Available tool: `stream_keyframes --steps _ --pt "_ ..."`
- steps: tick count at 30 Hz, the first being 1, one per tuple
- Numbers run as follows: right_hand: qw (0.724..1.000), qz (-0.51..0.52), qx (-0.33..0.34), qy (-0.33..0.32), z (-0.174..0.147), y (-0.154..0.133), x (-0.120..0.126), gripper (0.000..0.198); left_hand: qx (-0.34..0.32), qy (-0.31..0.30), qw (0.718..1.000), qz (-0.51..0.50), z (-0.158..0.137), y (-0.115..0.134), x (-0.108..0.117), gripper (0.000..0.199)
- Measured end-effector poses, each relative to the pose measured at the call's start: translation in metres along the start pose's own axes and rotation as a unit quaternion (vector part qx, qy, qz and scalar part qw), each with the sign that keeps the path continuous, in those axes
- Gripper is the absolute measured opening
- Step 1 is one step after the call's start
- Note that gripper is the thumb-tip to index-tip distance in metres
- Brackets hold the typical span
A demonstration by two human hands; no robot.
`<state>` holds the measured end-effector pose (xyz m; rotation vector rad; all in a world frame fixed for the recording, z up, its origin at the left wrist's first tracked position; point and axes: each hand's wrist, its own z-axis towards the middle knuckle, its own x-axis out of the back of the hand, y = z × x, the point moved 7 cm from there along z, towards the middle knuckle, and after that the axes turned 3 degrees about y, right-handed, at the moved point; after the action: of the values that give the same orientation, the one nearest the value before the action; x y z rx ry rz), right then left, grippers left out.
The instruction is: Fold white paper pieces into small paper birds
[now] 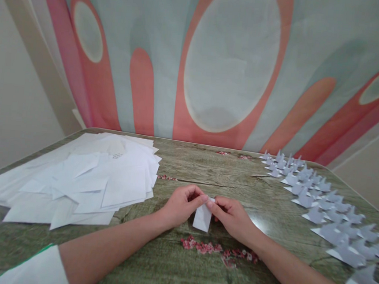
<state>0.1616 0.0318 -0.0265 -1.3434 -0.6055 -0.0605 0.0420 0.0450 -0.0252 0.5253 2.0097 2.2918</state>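
A small piece of folded white paper [202, 218] is held over the middle of the table, its lower part hanging toward me. My left hand [185, 205] pinches its top edge from the left with thumb and forefinger. From the right, my right hand [231, 214] grips the same top edge, the thumb laid against the paper. Both thumbs nearly meet there. The fingers behind the paper are partly hidden, and the exact folds are too small to make out.
A spread-out pile of white paper sheets [126, 185] covers the table's left side. Along the right side stand rows of folded paper birds [316, 215]. The wood-patterned table [207, 170] has printed pink flowers [200, 245]. A patterned backdrop [164, 91] hangs behind its far edge.
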Motion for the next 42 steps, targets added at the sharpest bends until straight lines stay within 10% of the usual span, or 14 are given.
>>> stream_keyframes --steps 23,42 --pt "0.942 0.279 -0.129 0.131 0.001 0.029 0.012 0.035 -0.014 -0.107 0.994 0.034 -0.005 0.011 -0.013 0.038" --pt "0.935 0.309 -0.114 0.13 0.002 0.026 0.013 0.027 -0.04 -0.03 0.982 0.184 -0.006 0.012 -0.006 0.035"
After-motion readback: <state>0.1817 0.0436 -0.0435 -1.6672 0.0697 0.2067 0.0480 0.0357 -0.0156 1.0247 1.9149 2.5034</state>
